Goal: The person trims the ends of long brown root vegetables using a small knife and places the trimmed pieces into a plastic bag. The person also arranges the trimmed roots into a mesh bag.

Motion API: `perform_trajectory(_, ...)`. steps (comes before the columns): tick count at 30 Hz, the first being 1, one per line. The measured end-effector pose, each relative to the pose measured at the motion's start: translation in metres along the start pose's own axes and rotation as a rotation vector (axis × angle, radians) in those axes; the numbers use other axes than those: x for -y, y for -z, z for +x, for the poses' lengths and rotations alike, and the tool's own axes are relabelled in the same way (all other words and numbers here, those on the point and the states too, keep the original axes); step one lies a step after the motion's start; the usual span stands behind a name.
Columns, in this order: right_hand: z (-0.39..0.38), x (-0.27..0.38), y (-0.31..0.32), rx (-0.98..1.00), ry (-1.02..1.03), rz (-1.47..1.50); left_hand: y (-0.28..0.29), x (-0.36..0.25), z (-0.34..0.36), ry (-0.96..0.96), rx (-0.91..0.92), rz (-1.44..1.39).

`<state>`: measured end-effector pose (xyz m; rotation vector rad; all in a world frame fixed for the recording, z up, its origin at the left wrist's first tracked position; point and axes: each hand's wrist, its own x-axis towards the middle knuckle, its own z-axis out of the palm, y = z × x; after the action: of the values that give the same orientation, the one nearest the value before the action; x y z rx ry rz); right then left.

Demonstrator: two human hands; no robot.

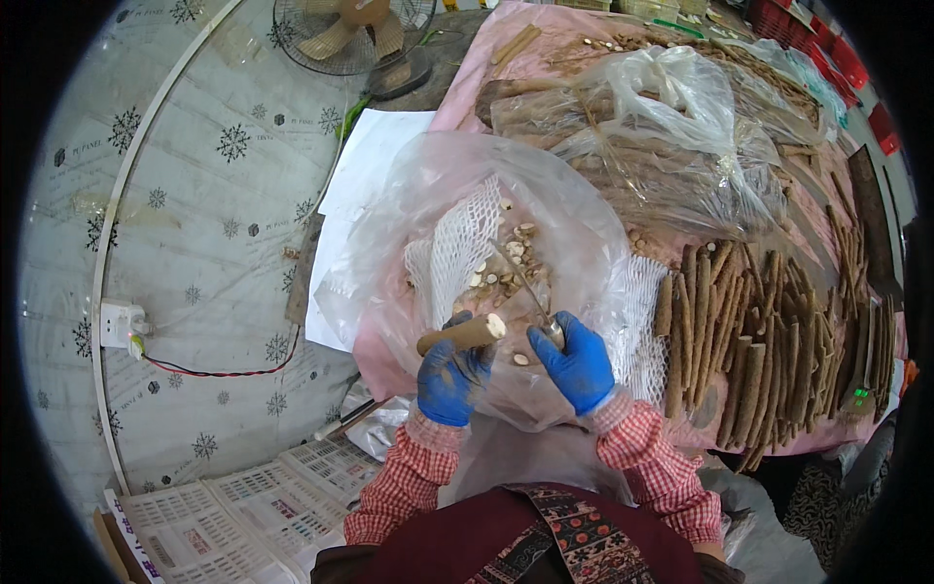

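Observation:
In my blue-gloved left hand (449, 385) is a short thick piece of Chinese yam (454, 336), brown-skinned with a white cut face at its right end. My right hand (576, 366), also gloved in blue, is closed round the handle of a knife (526, 284). The narrow blade points away and to the left, apart from the yam. Under both hands spreads a clear plastic bag (574, 209). Round pale yam slices (516, 249) and brown scraps lie beyond the hands, beside a white foam mesh sleeve (465, 231).
Rows of long thin yams (749, 355) cover the right of the pink-covered table. Farther back, plastic-wrapped bundles of yams (662, 146) are piled. A second mesh sleeve (642, 326) lies to the right. A fan (355, 34) stands far left; a wired wall socket (122, 326) is at left.

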<state>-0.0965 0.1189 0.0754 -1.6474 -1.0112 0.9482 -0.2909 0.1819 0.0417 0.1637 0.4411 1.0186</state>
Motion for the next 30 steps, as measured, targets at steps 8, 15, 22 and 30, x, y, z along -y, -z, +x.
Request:
perform_trajectory(8, -0.031, 0.038, 0.03, 0.176, -0.334, 0.705, -0.039, 0.022, -0.011, 0.035, 0.193, 0.573)
perform_trajectory(15, -0.048, 0.016, 0.044, -0.043, -0.191, 0.695, -0.06, 0.034, -0.004, 0.075, 0.283, 0.922)
perform_trajectory(22, -0.097, -0.018, 0.141, -0.761, -0.212, 0.503, -0.06, 0.056, 0.025, 0.357, 0.116, 1.045)
perform_trajectory(30, -0.291, -0.093, 0.209, -1.331, -0.316, 0.125, -0.065, 0.187, 0.049, 0.651, 0.86, 1.413)
